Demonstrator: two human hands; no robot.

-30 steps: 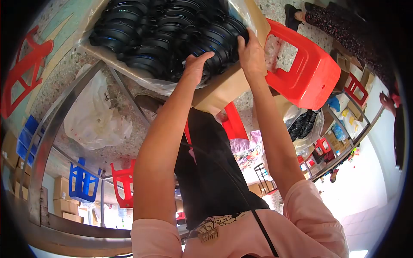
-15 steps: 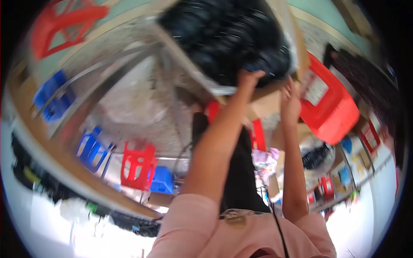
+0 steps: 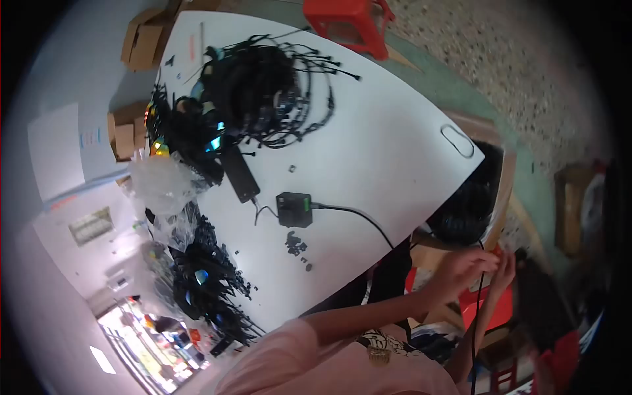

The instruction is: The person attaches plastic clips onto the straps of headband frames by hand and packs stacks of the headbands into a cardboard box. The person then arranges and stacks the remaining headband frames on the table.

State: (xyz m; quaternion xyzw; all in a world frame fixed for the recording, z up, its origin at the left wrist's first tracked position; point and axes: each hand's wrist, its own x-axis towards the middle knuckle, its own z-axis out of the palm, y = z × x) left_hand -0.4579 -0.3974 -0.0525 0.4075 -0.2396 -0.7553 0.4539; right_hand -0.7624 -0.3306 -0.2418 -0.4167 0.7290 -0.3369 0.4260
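Observation:
My left hand (image 3: 469, 262) is at the lower right, its fingers drawn together near my right hand (image 3: 505, 268). The fingertips of both hands meet or nearly meet; what they hold, if anything, is too small to make out. A thin black cord (image 3: 476, 329) runs down past the hands; I cannot tell whether either one grips it. Just beyond them stands an open cardboard box (image 3: 505, 178) with shiny black items (image 3: 461, 210) inside, partly hidden by the table corner.
The white table (image 3: 368, 151) bears a bundle of black cords (image 3: 257, 92), a small black box-shaped device (image 3: 294, 209) with cables, small black pieces (image 3: 296, 243) and a black loop (image 3: 457, 141). Clear plastic bags (image 3: 164, 187) line its far side. A red stool (image 3: 349, 26) stands beyond.
The view has swung from the box to the white table. My left hand has come out of the box, away from the black items, and is now close to my right hand.

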